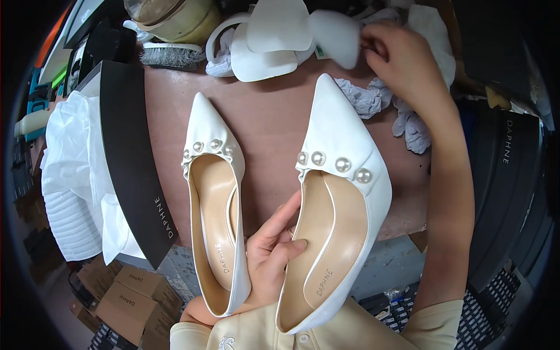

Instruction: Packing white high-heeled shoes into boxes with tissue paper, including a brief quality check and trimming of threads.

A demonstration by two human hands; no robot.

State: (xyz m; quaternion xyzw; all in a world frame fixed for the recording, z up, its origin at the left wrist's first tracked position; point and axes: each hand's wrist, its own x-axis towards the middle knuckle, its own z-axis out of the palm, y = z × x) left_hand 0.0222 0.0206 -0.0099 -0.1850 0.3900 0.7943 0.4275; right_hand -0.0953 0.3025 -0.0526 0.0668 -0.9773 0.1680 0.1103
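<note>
My left hand grips the side of a white pointed pump, thumb inside the opening and fingers along its outer wall. Large pearl beads line the pump's gathered top edge; its insole is beige. Left of it is a matching pump, its heel end in front of my left wrist; what supports it is hidden. At the far right of the table, my right hand has its fingers closed at the edge of a white curved shoe insert, blurred by motion. White rounded inserts lie beside it.
Crumpled tissue paper lies below my right hand. A grey-bristled brush and a tub stand at the back. A black shoebox with white paper is at left, black boxes at right. Brown cartons sit lower left.
</note>
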